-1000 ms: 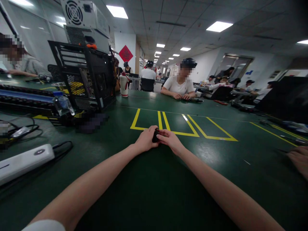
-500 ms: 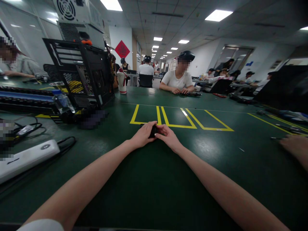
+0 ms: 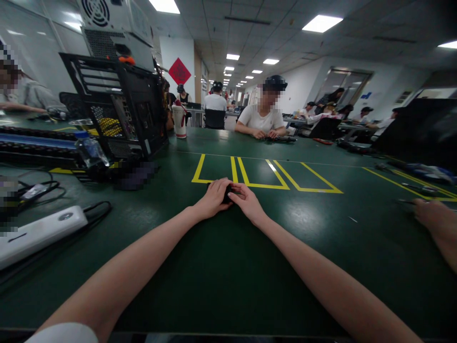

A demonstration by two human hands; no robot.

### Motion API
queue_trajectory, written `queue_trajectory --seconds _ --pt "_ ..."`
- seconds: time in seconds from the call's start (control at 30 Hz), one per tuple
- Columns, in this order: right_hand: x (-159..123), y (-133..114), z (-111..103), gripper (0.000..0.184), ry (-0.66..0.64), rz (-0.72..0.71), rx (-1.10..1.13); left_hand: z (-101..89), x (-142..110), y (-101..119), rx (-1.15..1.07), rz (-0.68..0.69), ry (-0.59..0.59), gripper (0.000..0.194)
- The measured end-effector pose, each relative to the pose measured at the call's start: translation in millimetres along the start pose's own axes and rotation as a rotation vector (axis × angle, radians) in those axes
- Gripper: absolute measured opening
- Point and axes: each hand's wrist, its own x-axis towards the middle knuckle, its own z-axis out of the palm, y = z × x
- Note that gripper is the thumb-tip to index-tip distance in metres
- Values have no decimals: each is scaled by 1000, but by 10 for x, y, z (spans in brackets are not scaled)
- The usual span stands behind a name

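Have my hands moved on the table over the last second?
Yes, slightly forward: the left hand and right hand, around a small black object, now sit closer to the yellow tape lines.

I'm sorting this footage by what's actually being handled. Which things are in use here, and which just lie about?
In use:
left hand
right hand
small black object held between both hands

Lying about:
white power strip
black computer case
plastic bottle
white cup
yellow tape outlines
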Motion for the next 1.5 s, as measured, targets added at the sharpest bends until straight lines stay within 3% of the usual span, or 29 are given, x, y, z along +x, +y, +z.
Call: queue_trajectory --seconds 0.13,0.53,0.77,0.97,1.13,1.33,1.5 --pt "-25 -38 4 22 -11 -15 35 0 1 -20 -60 21 -10 52" --pt "5 -31 6 36 34 207 110 -42 -19 6 -90 13 -13 53" --pt "-17 -69 -2 35 -49 92 171 -12 -7 -31 -84 14 -2 55" --pt "-3 -50 13 25 31 149 150 5 -8 -33 -73 13 -1 54" --pt "40 -35 -11 32 20 208 103 -1 -2 -42 -71 3 -8 56" --pt "36 -60 -45 32 -70 122 140 -25 10 -33 -93 -28 -21 56" --pt "2 -75 -8 29 -22 133 164 -22 15 -25 -105 -29 -23 55"
